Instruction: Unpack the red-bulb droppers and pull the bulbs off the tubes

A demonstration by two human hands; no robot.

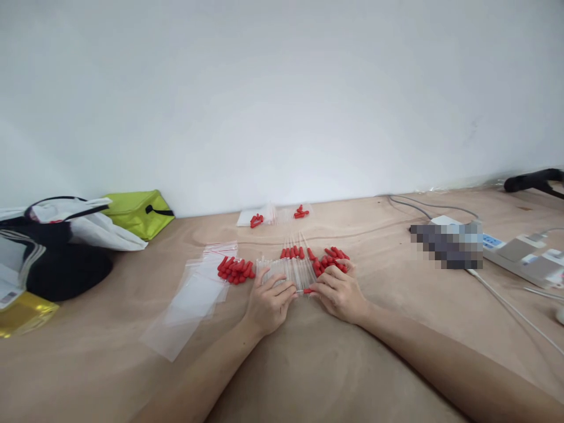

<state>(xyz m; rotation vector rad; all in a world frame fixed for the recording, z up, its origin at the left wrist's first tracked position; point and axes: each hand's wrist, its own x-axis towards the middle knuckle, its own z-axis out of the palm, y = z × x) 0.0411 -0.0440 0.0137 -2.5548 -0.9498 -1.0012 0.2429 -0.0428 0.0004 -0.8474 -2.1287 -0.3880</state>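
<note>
My left hand [272, 301] pinches a thin clear dropper tube between thumb and fingers. At the tube's right end sits a red rubber bulb [308, 291], gripped by the fingertips of my right hand [340, 292]. Just beyond both hands, a row of clear tubes [291, 270] lies side by side on the table. Several droppers with red bulbs [292, 252] point away behind that row. Loose red bulbs [237, 270] are heaped left of my left hand, and another heap of bulbs [333, 256] touches the area by my right fingers, partly hidden.
Clear zip bags [189, 302] lie flat at the left. Bagged droppers with red bulbs [301, 212] rest near the wall. A green bag [140, 214] and a black cap [66, 267] stand far left. At the right are a power strip [511, 258] and cables.
</note>
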